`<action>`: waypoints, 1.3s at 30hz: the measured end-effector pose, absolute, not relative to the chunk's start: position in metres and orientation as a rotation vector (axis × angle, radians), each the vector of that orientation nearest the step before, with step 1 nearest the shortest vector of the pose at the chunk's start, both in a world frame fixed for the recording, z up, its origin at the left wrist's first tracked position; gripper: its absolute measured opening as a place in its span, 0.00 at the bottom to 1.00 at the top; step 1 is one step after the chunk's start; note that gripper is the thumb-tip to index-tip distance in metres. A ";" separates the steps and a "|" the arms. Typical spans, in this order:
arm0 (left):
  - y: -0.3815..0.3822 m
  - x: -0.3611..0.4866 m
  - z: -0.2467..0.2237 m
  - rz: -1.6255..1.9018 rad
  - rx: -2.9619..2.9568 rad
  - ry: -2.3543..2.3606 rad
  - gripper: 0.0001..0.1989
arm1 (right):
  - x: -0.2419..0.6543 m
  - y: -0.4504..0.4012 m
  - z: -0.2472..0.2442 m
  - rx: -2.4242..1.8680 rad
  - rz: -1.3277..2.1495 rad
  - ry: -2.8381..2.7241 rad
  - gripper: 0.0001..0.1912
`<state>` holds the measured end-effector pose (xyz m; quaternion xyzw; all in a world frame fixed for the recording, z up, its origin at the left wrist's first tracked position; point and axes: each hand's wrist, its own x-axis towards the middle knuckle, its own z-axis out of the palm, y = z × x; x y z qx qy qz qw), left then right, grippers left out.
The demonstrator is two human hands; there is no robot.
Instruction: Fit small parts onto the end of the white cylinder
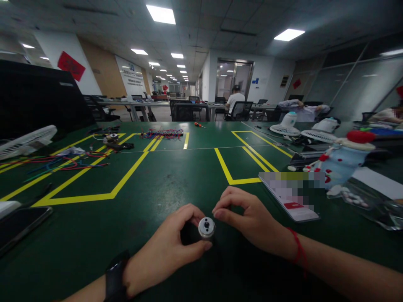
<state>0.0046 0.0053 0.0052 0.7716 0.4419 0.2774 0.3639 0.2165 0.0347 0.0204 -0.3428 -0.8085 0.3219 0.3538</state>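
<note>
Yellow tape [245, 181] marks a green table [176, 176]. A phone [25, 228] and loose wires [74, 168] lie on its left, a wire bundle [162, 133] and an orange screwdriver [198, 124] farther back, a plastic bag [355, 197] on the right.

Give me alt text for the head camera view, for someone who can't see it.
The left hand holds a small silver cylinder with dark spots on top; the right hand is close beside it. Both are over a green table marked with yellow lines; coloured wires lie ahead.

Cylinder [207, 227] partly hidden by left grip [166, 241], phone [23, 230] cut off
</note>
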 end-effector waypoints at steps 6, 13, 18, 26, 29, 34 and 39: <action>0.006 0.005 0.005 0.715 1.988 1.127 0.09 | 0.204 0.032 0.022 -0.821 0.634 -2.227 0.08; 0.006 0.005 0.001 0.716 2.001 1.115 0.08 | 0.204 0.029 0.018 -0.796 0.453 -2.296 0.07; 0.006 0.005 0.001 0.724 1.995 1.126 0.09 | 0.207 0.030 0.028 -0.796 0.709 -2.217 0.07; 0.006 0.004 0.004 0.708 1.959 1.116 0.10 | 0.245 0.071 0.008 -1.296 0.921 -1.666 0.12; 0.006 0.005 0.004 0.699 1.953 1.117 0.10 | 0.253 0.081 -0.008 -1.315 0.959 -1.648 0.15; 0.005 0.005 0.005 0.696 1.958 1.123 0.10 | 0.251 0.079 -0.010 -1.277 0.989 -1.715 0.14; 0.006 0.005 0.007 0.697 1.963 1.128 0.10 | 0.242 0.067 0.005 -1.254 0.970 -1.889 0.10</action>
